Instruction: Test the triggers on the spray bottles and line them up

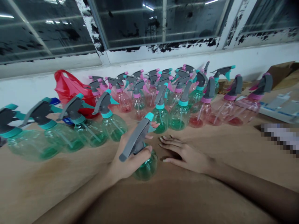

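My left hand (127, 160) is wrapped round the neck of a green spray bottle (146, 169), which stands upright on the table (177, 196). Its grey trigger head (136, 137) with a teal nozzle points away from me to the right. Flat on the tabletop, just right of this bottle, lies my right hand (187, 154), fingers stretched out and holding nothing. Beyond my hands stand two more green spray bottles (178, 119) with teal collars. Next to them on the right are pink spray bottles (199, 113) with grey heads.
Several green spray bottles (91, 133) line the left side. More pink and green ones crowd the back, near a red plastic bag (72, 88). At right lie brown cardboard (283, 74) and a blue-and-white box (277, 107). A white wall with windows (158, 21) rises behind.
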A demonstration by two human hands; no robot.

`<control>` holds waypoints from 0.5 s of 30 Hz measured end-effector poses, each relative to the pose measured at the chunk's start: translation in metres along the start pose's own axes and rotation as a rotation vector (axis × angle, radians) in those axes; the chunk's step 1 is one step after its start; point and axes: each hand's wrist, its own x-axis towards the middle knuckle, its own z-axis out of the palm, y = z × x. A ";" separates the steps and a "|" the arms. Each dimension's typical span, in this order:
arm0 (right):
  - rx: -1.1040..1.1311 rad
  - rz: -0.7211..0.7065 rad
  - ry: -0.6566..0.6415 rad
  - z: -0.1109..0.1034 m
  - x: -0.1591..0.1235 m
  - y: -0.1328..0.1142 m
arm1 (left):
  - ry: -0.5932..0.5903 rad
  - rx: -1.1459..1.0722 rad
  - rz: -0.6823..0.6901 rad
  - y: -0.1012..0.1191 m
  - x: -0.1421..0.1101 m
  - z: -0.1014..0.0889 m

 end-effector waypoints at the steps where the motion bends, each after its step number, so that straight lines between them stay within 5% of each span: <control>1: -0.001 -0.003 0.000 -0.001 0.000 0.000 | 0.000 -0.002 -0.002 0.000 0.000 0.000; 15: 0.057 -0.051 -0.008 -0.004 -0.001 0.001 | 0.010 -0.041 -0.028 0.001 0.000 0.000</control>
